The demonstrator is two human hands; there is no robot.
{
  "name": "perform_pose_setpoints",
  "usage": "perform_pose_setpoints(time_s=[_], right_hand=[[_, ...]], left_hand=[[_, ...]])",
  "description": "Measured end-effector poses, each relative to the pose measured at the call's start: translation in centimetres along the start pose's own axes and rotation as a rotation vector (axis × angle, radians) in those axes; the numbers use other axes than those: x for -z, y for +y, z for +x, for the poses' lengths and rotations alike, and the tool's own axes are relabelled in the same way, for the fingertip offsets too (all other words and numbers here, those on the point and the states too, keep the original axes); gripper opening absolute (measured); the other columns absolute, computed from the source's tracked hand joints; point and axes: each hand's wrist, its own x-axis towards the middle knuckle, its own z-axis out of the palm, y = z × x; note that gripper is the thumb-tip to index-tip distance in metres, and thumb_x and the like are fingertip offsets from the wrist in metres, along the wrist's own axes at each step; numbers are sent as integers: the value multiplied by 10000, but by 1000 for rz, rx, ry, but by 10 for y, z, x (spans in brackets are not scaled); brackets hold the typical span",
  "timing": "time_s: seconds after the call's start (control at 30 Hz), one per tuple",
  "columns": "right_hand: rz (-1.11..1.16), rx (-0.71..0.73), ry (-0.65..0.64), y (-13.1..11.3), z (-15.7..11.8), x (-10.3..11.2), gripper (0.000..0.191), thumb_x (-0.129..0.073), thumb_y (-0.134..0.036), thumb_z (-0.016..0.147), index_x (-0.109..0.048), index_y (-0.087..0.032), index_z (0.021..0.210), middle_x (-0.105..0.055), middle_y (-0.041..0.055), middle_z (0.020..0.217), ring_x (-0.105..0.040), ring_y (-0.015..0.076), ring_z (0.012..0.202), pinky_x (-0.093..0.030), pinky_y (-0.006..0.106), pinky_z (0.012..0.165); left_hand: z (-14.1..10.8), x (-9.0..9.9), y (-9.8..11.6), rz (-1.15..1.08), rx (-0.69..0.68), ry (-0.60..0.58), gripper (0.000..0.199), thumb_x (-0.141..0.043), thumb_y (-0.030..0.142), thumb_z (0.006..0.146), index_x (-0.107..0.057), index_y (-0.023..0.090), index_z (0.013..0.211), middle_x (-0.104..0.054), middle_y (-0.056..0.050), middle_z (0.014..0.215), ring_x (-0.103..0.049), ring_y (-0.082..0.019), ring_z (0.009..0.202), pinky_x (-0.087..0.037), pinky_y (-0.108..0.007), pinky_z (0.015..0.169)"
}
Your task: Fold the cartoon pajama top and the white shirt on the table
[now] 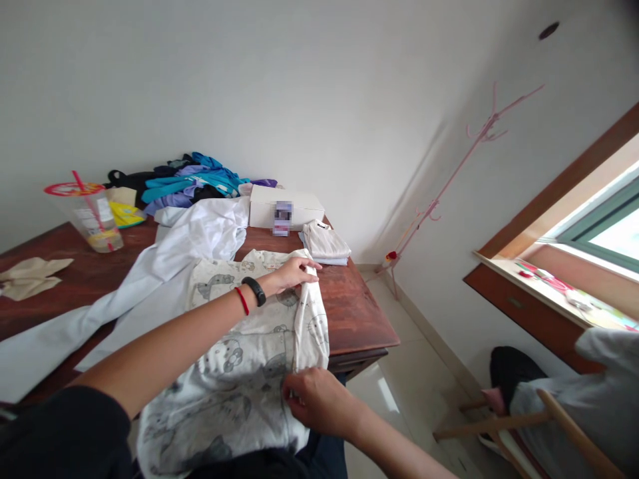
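Observation:
A white long-sleeved shirt point(267, 356) with grey cartoon prints lies face up over the table's front edge, its lower part hanging toward my body. Its right-hand sleeve point(312, 319) is turned in along the side. My left hand point(295, 273), with a black band and red string at the wrist, reaches across and pinches the cloth near the shoulder. Closer to me, my right hand point(322, 402) is closed on the shirt's right edge, lower down the sleeve. Its fingertips are partly hidden behind the hand.
Beside the shirt, white cloth point(200, 229) spreads leftward over the brown table point(359, 319). Behind are a clothes heap point(194, 178), plastic cup point(94, 219), white box point(304, 207) and folded clothes point(327, 241). A pink coat rack point(452, 179) and seated person point(584, 399) are at right.

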Motion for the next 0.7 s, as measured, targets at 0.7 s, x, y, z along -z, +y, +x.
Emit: perform_pose_setpoints(time_s=[0.7], right_hand=[[-220,213,-353,-21,39,-93,271,-695,-275,823,-773,-241,1080,-810,62,891,-772,274,795,-561,283,588]], left_hand=[[-21,57,-40,-58,35,307,399,-745,356,753,-759,146,1090,-752,-102,1004,-669,-208,780,-511,-270,590]])
